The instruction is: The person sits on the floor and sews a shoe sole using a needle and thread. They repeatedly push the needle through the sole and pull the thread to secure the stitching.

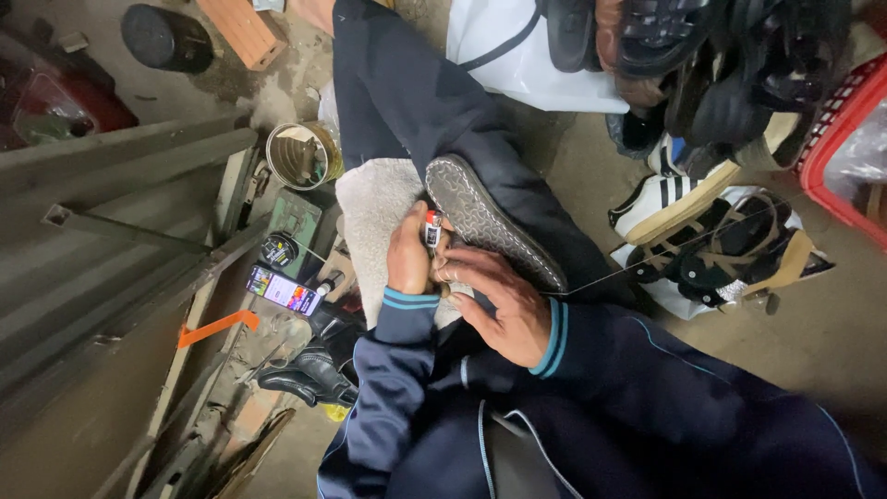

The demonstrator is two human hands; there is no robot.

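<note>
A shoe lies sole-up (pixel 490 222) across my lap, its grey patterned sole facing me. My left hand (pixel 408 251) is closed around a small tool with a red and white handle (pixel 431 227), pressed at the sole's near edge. My right hand (pixel 499 300) grips the shoe's heel end, fingers pinched beside the tool. A thin thread (pixel 647 263) runs taut from my hands out to the right. A pale cloth (pixel 374 217) is spread under the shoe on my knee.
A pile of shoes and sandals (pixel 711 203) lies at the right by a red basket (pixel 845 139). On the left are a tin can (pixel 300 155), a thread spool (pixel 279 249), a phone (pixel 282 290), a black shoe (pixel 309 377) and grey wooden boards (pixel 111 231).
</note>
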